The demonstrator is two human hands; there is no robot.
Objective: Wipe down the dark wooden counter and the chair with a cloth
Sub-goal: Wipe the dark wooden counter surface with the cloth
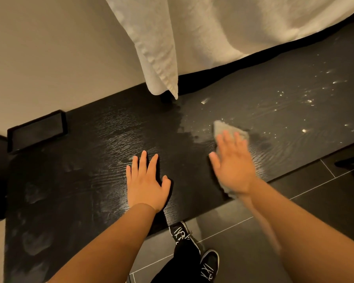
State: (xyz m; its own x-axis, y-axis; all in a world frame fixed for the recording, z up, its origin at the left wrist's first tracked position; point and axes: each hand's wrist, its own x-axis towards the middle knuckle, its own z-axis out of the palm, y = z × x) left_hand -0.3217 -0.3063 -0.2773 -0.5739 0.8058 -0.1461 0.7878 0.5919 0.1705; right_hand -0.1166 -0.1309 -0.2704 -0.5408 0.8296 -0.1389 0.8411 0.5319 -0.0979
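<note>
Counter wiping in hand. The right hand (232, 163) presses flat, fingers spread, on the grey cloth (226, 129) atop the dark wooden counter (90, 180); the left hand (145, 180) rests flat, holding nothing. Judgement: pale specks (309, 101) beyond the cloth need the next pass. Chair unseen.

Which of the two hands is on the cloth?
The right hand: it presses flat on the grey cloth. The left hand rests bare on the dark counter.
</note>
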